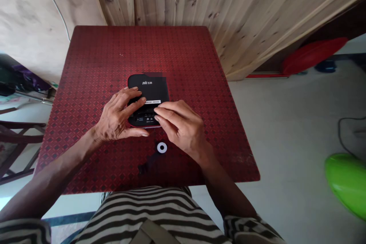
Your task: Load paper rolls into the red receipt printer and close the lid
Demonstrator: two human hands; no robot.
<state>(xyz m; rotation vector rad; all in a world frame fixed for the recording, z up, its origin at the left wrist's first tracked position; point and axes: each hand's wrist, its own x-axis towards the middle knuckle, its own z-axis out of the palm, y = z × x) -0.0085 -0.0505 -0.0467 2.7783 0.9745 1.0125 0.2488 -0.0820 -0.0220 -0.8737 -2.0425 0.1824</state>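
A flat black device (151, 87) with white lettering and a white label strip lies in the middle of a red patterned table (100, 65). My left hand (118, 116) rests on its left side, fingers stretched flat over the top and thumb along the near edge. Fingers together, my right hand (180, 124) presses its fingertips on the near right part of the device, by a row of small buttons. A small white ring (161, 147) lies on the table just in front of my hands. Beside it sits a small dark object (145, 166) that I cannot make out.
A wooden plank wall (200, 0) stands behind the table. Dark chair parts (17, 137) are at the left. A red object (311, 55) leans low at the right wall, and a bright green object (347, 183) lies on the pale floor at the right.
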